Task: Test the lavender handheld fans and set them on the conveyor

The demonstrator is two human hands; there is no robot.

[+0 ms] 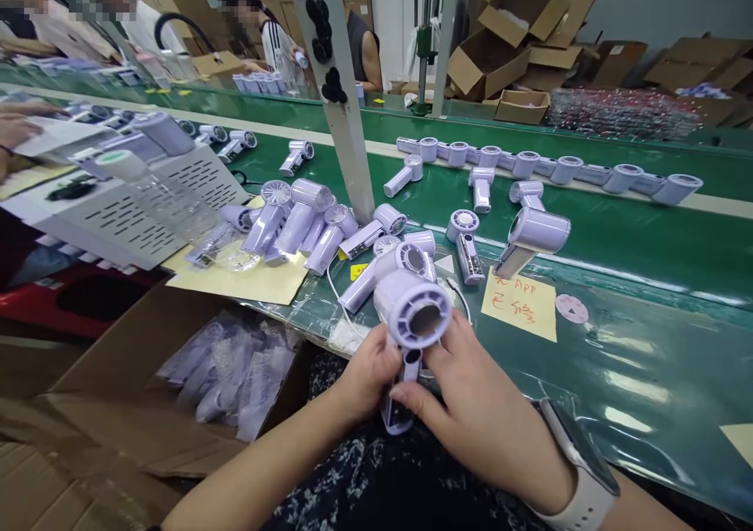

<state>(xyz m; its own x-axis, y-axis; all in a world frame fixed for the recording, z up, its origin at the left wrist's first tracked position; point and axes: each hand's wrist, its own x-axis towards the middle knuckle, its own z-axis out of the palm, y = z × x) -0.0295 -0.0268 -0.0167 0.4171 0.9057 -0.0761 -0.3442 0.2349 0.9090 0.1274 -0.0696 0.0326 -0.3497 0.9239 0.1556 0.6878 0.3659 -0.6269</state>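
Both of my hands hold one lavender handheld fan [412,309] over the table's front edge, its round head up and its handle pointing down. My left hand [372,368] is closed around the left side below the head. My right hand [464,394] wraps the right side, with its thumb across the handle. Just behind the held fan lie more lavender fans [358,284], with a white cable near them. To the right, a fan [538,230] rests by a yellow note [521,303] with red handwriting.
An open cardboard box [106,382] with bagged parts stands at the lower left. A metal post [338,123] rises behind the fan pile. A perforated metal case [158,201] is at left. Fans line the green belt [435,217]. People work across the line.
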